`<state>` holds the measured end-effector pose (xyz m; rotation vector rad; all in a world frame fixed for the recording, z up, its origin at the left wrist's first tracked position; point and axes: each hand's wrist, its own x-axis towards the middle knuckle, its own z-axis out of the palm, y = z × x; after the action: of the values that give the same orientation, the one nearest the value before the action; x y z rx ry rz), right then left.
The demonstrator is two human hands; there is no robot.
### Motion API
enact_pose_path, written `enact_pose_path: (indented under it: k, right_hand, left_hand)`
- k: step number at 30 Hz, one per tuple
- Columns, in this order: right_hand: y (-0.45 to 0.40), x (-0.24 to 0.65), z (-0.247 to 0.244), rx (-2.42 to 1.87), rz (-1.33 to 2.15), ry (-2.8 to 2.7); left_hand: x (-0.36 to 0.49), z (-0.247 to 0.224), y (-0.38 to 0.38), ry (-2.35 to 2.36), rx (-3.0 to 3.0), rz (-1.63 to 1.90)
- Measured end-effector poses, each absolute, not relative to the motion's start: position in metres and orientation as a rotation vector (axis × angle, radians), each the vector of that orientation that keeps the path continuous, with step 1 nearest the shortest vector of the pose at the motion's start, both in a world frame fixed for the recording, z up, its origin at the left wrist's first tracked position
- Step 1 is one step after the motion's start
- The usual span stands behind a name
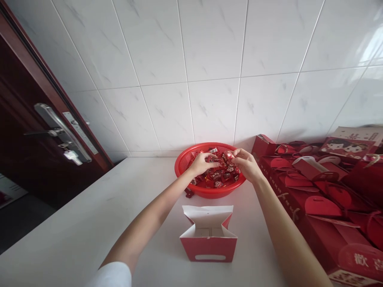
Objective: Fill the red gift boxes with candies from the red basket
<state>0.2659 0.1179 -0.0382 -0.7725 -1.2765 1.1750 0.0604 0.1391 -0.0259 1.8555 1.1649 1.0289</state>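
A round red plastic basket (212, 194) stands against the wall, filled with red-wrapped candies (217, 174). My left hand (202, 163) is over the left part of the candies, thumb and forefinger apart, with nothing visible between them. At the basket's right rim, my right hand (244, 162) pinches a shiny red wrapped candy (229, 156) between thumb and fingers. Nearer to me, between my forearms, a red paper gift box (208, 249) stands with its top open. Its white inside shows and looks bare.
Many folded red gift boxes (321, 205) crowd the right side of the white table (149, 239). A small dark red item (189, 193) lies by the basket's left edge. White tiles (214, 107) rise behind. A dark red door (38, 131) with keys in its lock is at left.
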Motion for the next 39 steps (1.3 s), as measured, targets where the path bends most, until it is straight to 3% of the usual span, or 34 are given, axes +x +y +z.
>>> enact_pose_path:
  k: [12, 17, 29, 34, 39]
  right_hand:
    - [0.112, 0.258, -0.034, -0.889, 1.258, -1.527]
    - [0.110, 0.257, -0.033, -0.883, 1.248, -1.498]
    - [0.117, 0.253, -0.041, -0.915, 1.043, -1.270]
    - [0.119, 0.254, -0.040, -0.904, 1.079, -1.196]
    - [0.116, 0.253, -0.035, -0.881, 1.135, -1.154]
  left_hand:
    - [0.060, -0.035, 0.146, 0.863, 1.697, 0.930]
    - [0.061, -0.038, 0.146, 0.957, 1.952, 0.837]
    - [0.090, -0.045, 0.169, 1.334, 2.304, 0.048]
    - [0.095, -0.046, 0.168, 1.305, 2.292, 0.130]
    - [0.086, -0.026, 0.159, 1.176, 2.206, 0.567]
